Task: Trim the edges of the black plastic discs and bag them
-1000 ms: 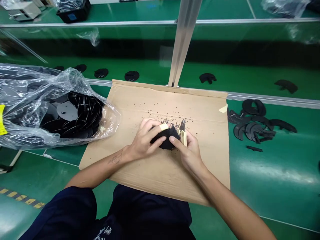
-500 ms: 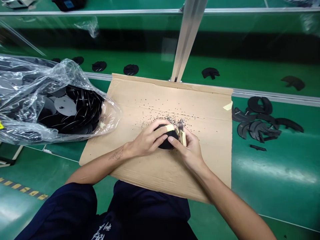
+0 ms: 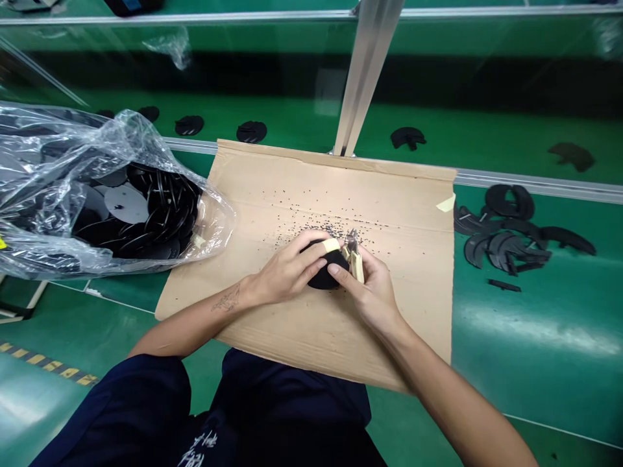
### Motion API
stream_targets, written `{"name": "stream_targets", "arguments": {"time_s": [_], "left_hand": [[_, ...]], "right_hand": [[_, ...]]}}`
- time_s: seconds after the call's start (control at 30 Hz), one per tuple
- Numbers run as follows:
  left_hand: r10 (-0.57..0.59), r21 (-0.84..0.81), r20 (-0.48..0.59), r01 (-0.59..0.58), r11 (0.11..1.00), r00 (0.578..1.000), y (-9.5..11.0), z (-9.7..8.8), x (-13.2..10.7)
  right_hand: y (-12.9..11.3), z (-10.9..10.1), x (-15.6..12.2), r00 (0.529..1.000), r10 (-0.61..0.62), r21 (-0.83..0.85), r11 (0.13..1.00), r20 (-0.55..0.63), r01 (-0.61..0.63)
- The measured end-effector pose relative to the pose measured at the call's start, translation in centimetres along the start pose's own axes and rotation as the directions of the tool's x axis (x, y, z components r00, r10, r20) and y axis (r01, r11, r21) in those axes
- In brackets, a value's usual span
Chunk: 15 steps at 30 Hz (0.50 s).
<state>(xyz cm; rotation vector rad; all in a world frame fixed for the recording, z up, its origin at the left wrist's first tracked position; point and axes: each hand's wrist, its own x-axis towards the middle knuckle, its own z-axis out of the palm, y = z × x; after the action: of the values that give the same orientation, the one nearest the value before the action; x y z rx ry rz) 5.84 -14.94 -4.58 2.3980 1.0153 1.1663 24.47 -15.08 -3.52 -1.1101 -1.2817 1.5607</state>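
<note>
In the head view, your left hand (image 3: 287,272) keeps a closed grip around a rounded black moulded part (image 3: 324,275), with a taped finger (image 3: 331,246) lying across it. Your right hand (image 3: 372,292) has a closed grip on yellow-handled side cutters (image 3: 357,266), their metal tips at the part's edge. Both hands are at the middle of a cardboard sheet (image 3: 389,324) on the green bench (image 3: 511,363). Left of the sheet sits a clear plastic bag (image 3: 43,136) of stacked black discs (image 3: 165,220); right of it lie loose black pieces (image 3: 501,250). Black crumbs (image 3: 311,214) are scattered on the sheet just beyond your hands.

The tips work very near your left fingers, so a slip could nick them. Flying crumbs could also reach your eyes or the bag. The yellow label (image 3: 1,243) at the bag's left edge is cut off and unreadable, and the white lettering (image 3: 195,451) on your dark clothing is too folded to read.
</note>
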Motion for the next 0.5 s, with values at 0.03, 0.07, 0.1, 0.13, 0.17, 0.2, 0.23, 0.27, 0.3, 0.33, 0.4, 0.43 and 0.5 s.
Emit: {"name": "stream_targets", "arguments": {"time_s": [0.03,0.07,0.1,0.13,0.17,0.2,0.23,0.27,0.3,0.33,0.4,0.43,0.5], "left_hand": [[-0.019,-0.013,0.007,0.019,1.0,1.0,0.04,0.03,-0.05],[-0.031,-0.02,0.012,0.031,0.999,0.999,0.07,0.04,-0.09],[-0.037,-0.021,0.015,0.038,0.999,0.999,0.09,0.06,-0.11],[-0.037,-0.019,0.017,0.038,0.999,0.999,0.1,0.08,-0.11],[-0.031,-0.014,0.017,0.031,0.999,0.999,0.11,0.11,-0.1],[-0.019,-0.005,0.014,0.019,1.0,1.0,0.12,0.16,-0.09],[-0.004,0.008,0.008,0.004,1.0,1.0,0.13,0.23,-0.07],[0.014,0.022,0.002,-0.014,1.0,1.0,0.15,0.31,-0.07],[0.032,0.035,-0.004,-0.032,0.999,0.999,0.18,0.38,-0.07],[0.048,0.045,-0.008,-0.047,0.998,0.999,0.22,0.45,-0.08],[0.055,0.042,-0.011,-0.055,0.998,0.998,0.32,0.52,-0.12],[0.035,0.024,-0.019,-0.034,0.999,0.999,0.36,0.51,-0.15],[-0.07,-0.052,-0.059,0.067,0.996,0.996,0.42,0.43,-0.23]], "right_hand": [[0.02,-0.02,0.0,1.0,0.004,-0.002,1.0,0.001,-0.004],[0.04,-0.04,0.02,1.0,0.008,-0.01,1.0,0.002,-0.008],[0.06,-0.06,0.03,1.0,0.011,-0.02,1.0,0.003,-0.011],[0.08,-0.08,0.06,1.0,0.012,-0.029,1.0,0.002,-0.012],[0.09,-0.09,0.08,1.0,0.012,-0.034,0.999,-0.001,-0.012],[0.1,-0.07,0.11,1.0,0.01,-0.038,0.999,-0.007,-0.011],[0.11,-0.04,0.13,1.0,0.007,-0.041,0.999,-0.013,-0.007],[0.12,0.01,0.14,1.0,0.0,-0.042,0.999,-0.019,-0.001],[0.12,0.07,0.14,1.0,-0.009,-0.043,0.999,-0.025,0.008],[0.1,0.13,0.12,0.999,-0.02,-0.044,0.999,-0.031,0.019],[0.04,0.24,0.04,0.998,-0.044,-0.05,0.998,-0.041,0.042],[-0.02,0.28,-0.02,0.997,-0.056,-0.055,0.997,-0.049,0.053],[-0.15,0.32,-0.14,0.994,-0.078,-0.074,0.995,-0.076,0.072]]}}
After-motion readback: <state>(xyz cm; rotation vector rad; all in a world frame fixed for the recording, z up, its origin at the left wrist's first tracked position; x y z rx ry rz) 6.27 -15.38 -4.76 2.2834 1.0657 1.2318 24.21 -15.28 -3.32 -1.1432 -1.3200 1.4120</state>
